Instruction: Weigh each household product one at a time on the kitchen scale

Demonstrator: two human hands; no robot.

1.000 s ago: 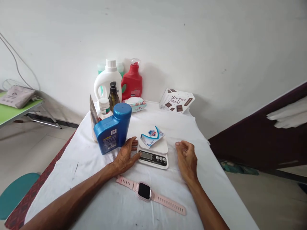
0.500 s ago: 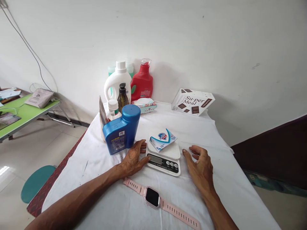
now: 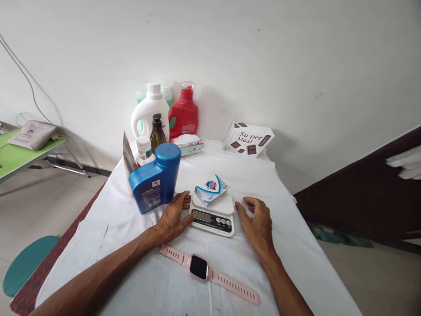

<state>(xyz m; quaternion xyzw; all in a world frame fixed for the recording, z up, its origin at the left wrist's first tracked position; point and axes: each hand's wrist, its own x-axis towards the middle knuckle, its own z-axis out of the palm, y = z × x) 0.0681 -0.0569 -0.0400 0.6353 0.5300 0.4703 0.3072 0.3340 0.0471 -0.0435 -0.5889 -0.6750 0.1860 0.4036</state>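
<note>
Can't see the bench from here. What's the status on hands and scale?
Left hand open, flat against scale. Right hand open on the cloth beside it. Soap packet on the platform. Blue bottle close left; pink watch in front.

The scale (image 3: pixel 213 215) is smooth white plastic with a matt weighing plate and a glossy dark display strip. The soap pack (image 3: pixel 211 189) lying on it is printed paper or card with a slight sheen. The watch (image 3: pixel 206 271) near the tabletop's front edge has a matt pink rubbery strap and a glossy black glass face. The cloth (image 3: pixel 292 259) covering the tabletop is matt white fabric, creased and marked with dark smudges. The blue bottle (image 3: pixel 154 178) near the left edge is glossy moulded plastic. At the back edge, the white jug (image 3: pixel 149 114) and red jug (image 3: pixel 183 115) are shiny plastic; the box (image 3: pixel 248 138) is matt printed card.
</note>
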